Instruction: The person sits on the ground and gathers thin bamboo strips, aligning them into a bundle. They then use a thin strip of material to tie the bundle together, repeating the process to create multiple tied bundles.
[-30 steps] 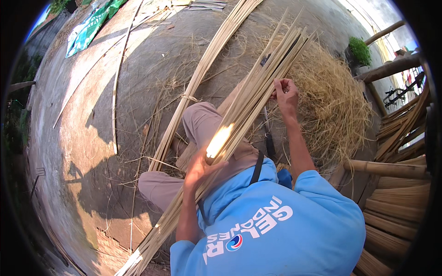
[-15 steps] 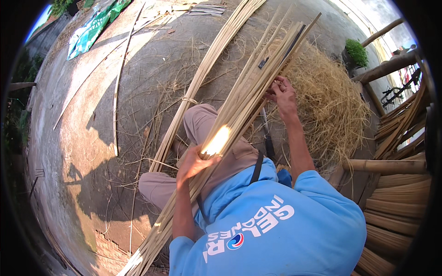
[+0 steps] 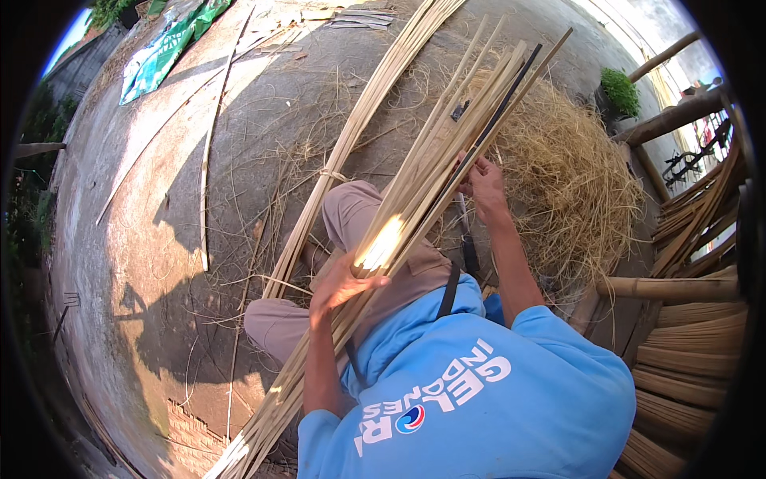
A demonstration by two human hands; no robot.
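A long bundle of pale bamboo strips (image 3: 423, 180) lies slantwise across my lap, its far ends fanned apart. My left hand (image 3: 345, 283) is closed around the bundle's lower middle, beside a bright patch of sunlight. Farther up, my right hand (image 3: 485, 190) pinches strips at the bundle's right edge; its fingertips are partly hidden behind them. One dark strip (image 3: 504, 102) stands out among the pale ones near that hand. A second bamboo bundle (image 3: 351, 132), tied with a band, rests on the ground to the left, beyond my knee.
Curly bamboo shavings (image 3: 570, 172) are heaped beyond my right arm. A knife-like tool with a dark handle (image 3: 469, 254) lies beside my right thigh. Stacked strips (image 3: 690, 351) and a bamboo rail (image 3: 670, 288) stand at the right. Loose strips (image 3: 209, 160) and a green sheet (image 3: 163, 60) lie at the left.
My right hand has drawn slightly down and nearer along the bundle's edge. The dark strip now shows along more of its length, and the upper ends are spread a little wider.
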